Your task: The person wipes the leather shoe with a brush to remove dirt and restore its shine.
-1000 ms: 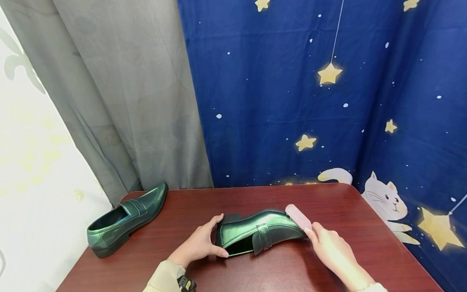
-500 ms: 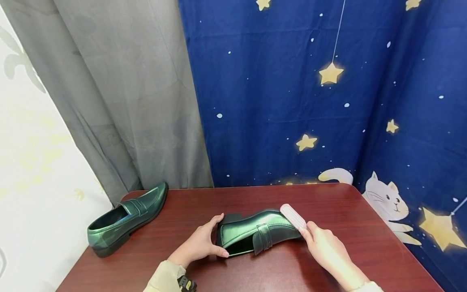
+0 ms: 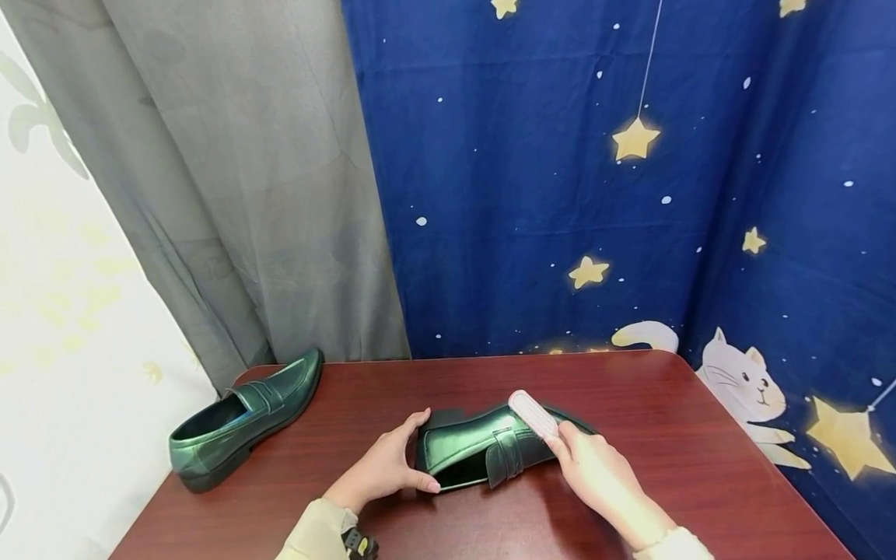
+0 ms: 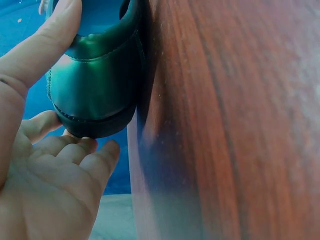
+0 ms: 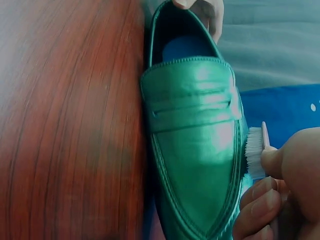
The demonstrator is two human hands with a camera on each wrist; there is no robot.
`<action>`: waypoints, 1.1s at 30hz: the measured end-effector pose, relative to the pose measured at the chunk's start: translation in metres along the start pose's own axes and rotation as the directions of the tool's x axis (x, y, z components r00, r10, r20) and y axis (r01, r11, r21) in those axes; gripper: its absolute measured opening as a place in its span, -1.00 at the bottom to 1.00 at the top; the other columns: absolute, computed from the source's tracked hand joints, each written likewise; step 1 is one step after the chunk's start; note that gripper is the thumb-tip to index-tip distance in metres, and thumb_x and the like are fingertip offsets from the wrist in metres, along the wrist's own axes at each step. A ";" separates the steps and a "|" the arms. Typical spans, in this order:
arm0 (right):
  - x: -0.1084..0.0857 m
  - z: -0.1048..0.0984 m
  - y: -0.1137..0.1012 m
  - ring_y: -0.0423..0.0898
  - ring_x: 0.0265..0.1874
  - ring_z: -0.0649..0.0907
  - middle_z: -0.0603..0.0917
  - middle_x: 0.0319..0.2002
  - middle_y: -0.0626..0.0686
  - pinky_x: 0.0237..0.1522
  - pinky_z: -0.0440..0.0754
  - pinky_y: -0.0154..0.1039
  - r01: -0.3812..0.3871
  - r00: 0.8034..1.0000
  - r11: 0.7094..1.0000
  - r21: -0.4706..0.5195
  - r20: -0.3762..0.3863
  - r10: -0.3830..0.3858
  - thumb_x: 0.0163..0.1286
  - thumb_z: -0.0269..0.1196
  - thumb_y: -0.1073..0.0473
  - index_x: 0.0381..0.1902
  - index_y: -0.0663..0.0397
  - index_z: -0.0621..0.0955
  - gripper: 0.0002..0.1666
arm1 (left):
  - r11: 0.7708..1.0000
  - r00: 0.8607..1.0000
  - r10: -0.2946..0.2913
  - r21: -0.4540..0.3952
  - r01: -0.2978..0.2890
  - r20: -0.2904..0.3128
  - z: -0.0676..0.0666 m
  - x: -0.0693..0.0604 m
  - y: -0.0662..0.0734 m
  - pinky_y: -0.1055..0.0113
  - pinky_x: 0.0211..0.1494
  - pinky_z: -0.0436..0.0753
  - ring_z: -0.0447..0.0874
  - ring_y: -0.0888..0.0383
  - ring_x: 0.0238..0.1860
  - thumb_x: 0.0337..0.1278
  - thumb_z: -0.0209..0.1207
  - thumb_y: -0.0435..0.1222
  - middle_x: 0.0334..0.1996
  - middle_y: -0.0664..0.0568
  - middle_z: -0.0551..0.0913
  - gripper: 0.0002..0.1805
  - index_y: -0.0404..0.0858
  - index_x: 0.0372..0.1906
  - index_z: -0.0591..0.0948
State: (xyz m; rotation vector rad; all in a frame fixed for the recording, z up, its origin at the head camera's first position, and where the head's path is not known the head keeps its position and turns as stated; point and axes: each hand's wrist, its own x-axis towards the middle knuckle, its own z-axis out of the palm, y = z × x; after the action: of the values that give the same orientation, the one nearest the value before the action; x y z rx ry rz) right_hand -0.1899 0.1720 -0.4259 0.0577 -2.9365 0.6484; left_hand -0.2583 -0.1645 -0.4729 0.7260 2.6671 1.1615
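Partly behind the hands (image 3: 600, 476) and pale brush (image 3: 532, 414), the nearer green shoe (image 3: 463, 440).

No readable text, numbers or brand anywhere.

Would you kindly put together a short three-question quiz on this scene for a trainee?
1. Which hand holds the brush?

2. True or false: the green shoe that the left hand grips lies on its side on the table.

3. In the head view, where is the second shoe?
A. At the table's right edge
B. At the table's left side
C. At the middle of the table's near edge

Key:
1. The right hand.
2. True; its opening faces the person.
3. B.
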 end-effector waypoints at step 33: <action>-0.001 0.015 -0.039 -0.12 -0.64 0.45 0.42 -0.64 -0.14 -0.57 0.35 -0.12 0.108 0.994 0.994 -0.025 -0.005 -0.108 0.47 0.22 -0.05 -0.36 -0.15 0.46 -0.76 | 1.000 1.000 0.006 0.004 -0.006 -0.015 0.001 0.000 -0.002 -0.11 0.39 0.43 0.43 -0.07 0.43 -0.31 0.62 0.03 0.50 -0.10 0.35 0.28 -0.18 0.58 0.17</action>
State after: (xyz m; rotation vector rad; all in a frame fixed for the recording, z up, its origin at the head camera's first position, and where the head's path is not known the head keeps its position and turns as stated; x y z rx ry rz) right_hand -0.1882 0.1302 -0.4228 0.2100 -2.9103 0.5946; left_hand -0.2592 -0.1647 -0.4756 0.7294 2.6824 1.1676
